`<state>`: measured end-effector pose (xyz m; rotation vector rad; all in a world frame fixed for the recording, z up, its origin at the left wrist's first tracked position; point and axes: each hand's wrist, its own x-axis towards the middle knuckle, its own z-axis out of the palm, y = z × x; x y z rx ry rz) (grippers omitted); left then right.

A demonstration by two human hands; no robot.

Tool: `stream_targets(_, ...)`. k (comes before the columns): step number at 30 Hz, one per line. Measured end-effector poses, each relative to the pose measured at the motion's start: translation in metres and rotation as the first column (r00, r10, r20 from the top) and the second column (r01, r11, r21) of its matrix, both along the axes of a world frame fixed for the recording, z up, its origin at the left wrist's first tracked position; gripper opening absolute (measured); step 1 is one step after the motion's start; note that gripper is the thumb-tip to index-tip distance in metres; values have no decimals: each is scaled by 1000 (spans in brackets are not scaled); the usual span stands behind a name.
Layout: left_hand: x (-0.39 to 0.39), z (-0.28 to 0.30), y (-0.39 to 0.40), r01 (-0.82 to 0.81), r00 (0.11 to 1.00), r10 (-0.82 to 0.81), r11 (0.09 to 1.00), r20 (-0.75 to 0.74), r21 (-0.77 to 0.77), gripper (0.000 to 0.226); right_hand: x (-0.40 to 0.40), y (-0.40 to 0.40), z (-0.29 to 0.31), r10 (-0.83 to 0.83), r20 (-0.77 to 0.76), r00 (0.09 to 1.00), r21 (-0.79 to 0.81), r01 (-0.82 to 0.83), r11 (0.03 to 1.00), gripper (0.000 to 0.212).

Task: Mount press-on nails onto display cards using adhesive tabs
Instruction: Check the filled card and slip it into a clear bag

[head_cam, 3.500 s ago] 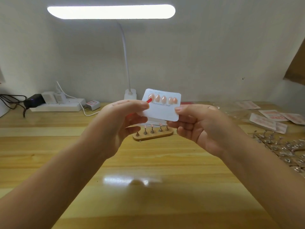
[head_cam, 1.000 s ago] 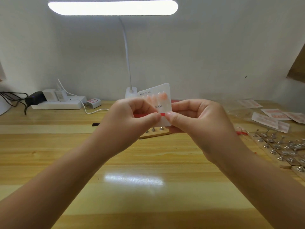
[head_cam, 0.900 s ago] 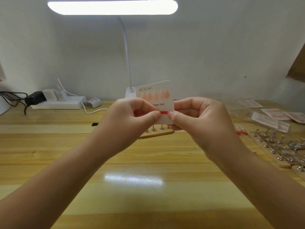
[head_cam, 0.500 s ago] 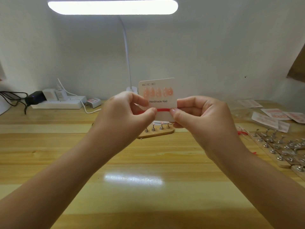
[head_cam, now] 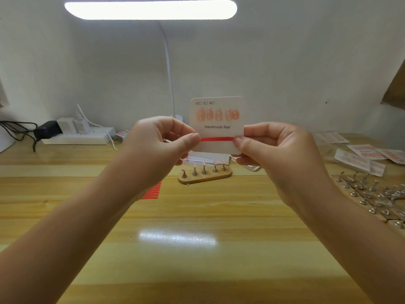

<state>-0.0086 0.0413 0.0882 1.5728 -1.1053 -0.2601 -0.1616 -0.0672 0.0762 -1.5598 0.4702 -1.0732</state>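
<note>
Wooden table (head_cam: 197, 260) nearest, then mid-frame left hand (head_cam: 157, 145) and right hand (head_cam: 276, 150) each pinching an end of a red adhesive strip (head_cam: 217, 139) across the upright display card (head_cam: 217, 126) bearing five pink nails (head_cam: 217, 113), nail stand (head_cam: 205, 175) beyond, lamp (head_cam: 151, 9) at top.

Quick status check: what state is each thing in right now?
Display card: held upright, five nails on top row.
Red strip: stretched across card, below the text.
Left hand: pinches strip's left end.
Right hand: pinches strip's right end.
Wooden stand: on table, five nails on pegs.
Lamp: on.
</note>
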Motion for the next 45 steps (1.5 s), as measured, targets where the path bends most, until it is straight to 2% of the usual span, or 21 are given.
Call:
stream_targets(9, 3, 4, 1, 8, 993, -12, 999, -114, -38, 6, -2, 2, 3, 72, 23, 997, 115, -75, 991, 14)
stream_targets(15, 10, 14, 5, 29, 981, -35, 999, -189, -35, 52, -3, 2, 7, 113, 39, 993, 189, -119, 975, 12)
stream_targets(18, 10, 20, 10, 63, 978, -83, 992, -190, -107, 50, -4, 2, 8, 123, 71, 990, 220, -136, 966, 12)
stream_targets(19, 8, 21, 11, 53, 987, -73, 989, -146, -138, 44, -3, 2, 8, 121, 81, 989, 215, -136, 967, 12)
stream_targets(21, 3, 21, 15, -2, 999, 10, 980, 44, -198, 30, -4, 3, 9, 106, 117, 987, 204, -128, 970, 14)
stream_targets(24, -7, 19, 19, -30, 951, 111, 962, 290, -272, 32, -6, 2, 12, 57, 169, 984, 188, -89, 978, 22)
stream_targets(27, -11, 16, 20, -20, 924, 126, 959, 361, -284, 31, -8, 2, 12, 4, 112, 994, 79, -13, 997, 13)
stream_targets(29, -8, 14, 17, -52, 925, 148, 962, 351, -268, 31, -8, 3, 12, -45, 50, 998, -38, 47, 998, 12)
stream_targets(31, -3, 11, 13, -77, 937, 152, 968, 316, -239, 32, -8, 4, 11, -59, 22, 998, -83, 61, 995, 13)
stream_targets(38, 15, -4, -1, 12, 994, 3, 990, 110, -140, 38, -5, 0, 3, -52, -49, 997, -36, 51, 998, 14)
stream_targets(45, 20, -11, -6, 37, 997, -28, 991, 72, -132, 38, -3, -2, 4, 6, -20, 1000, 92, -4, 996, 13)
